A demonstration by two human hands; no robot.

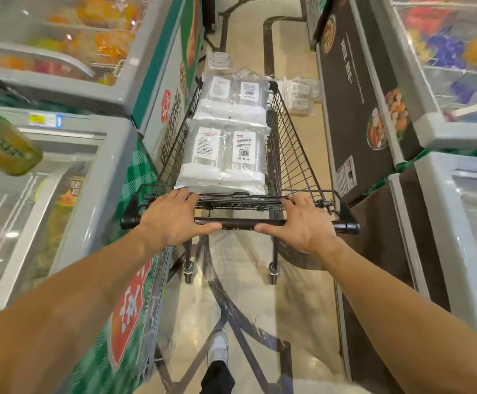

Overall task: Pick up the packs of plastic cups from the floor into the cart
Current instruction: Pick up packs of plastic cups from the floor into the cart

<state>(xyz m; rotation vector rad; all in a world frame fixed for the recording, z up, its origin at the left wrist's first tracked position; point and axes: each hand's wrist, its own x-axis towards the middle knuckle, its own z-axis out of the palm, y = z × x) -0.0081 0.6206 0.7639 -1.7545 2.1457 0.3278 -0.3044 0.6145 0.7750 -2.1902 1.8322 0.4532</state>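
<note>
A black wire cart (294,160) stands in the aisle in front of me. Two clear packs of plastic cups lie in its basket, a near pack (223,157) and a far pack (233,98). More packs lie on the floor beyond the cart: one stack on the right (300,96) and one at the far left (219,61). My left hand (172,220) grips the left part of the black handle bar (237,224). My right hand (302,223) grips its right part.
Chest freezers with glass lids line both sides of the narrow aisle, the left ones (112,89) close against the cart, the right ones (402,115) a little apart. The glossy floor (243,280) runs ahead. My white shoe (218,348) is below the cart.
</note>
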